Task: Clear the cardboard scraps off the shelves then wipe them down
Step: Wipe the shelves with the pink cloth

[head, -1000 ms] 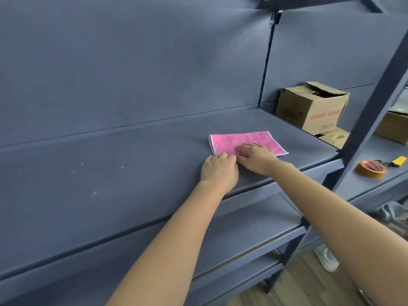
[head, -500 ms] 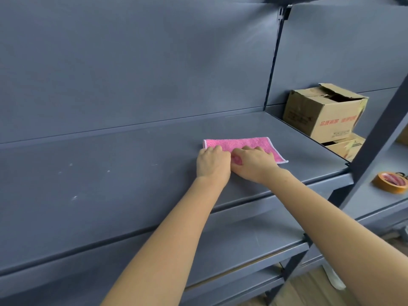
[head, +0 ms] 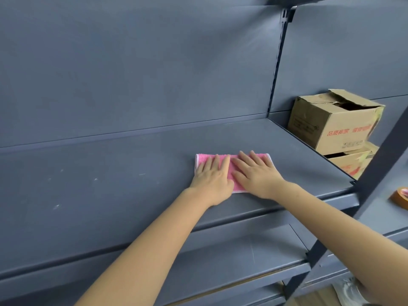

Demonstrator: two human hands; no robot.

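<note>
A pink cloth (head: pixel 234 167) with a white edge lies folded on the dark grey shelf (head: pixel 110 184), right of its middle. My left hand (head: pixel 213 177) lies flat on the cloth's left half, fingers straight and pointing away from me. My right hand (head: pixel 256 175) presses flat on the right half beside it. The two hands cover most of the cloth. Small pale specks dot the shelf surface to the left. No cardboard scraps show on this shelf.
An open cardboard box (head: pixel 335 122) stands on another box (head: pixel 353 162) on the neighbouring shelf to the right. A roll of brown tape (head: pixel 401 197) lies at the far right. A dark upright post (head: pixel 375 180) crosses the right side. Lower shelves (head: pixel 231 261) sit below.
Both hands went from curled at the cloth's near edge to flat on top of it. The cloth now lies folded narrower and sits further left on the shelf.
</note>
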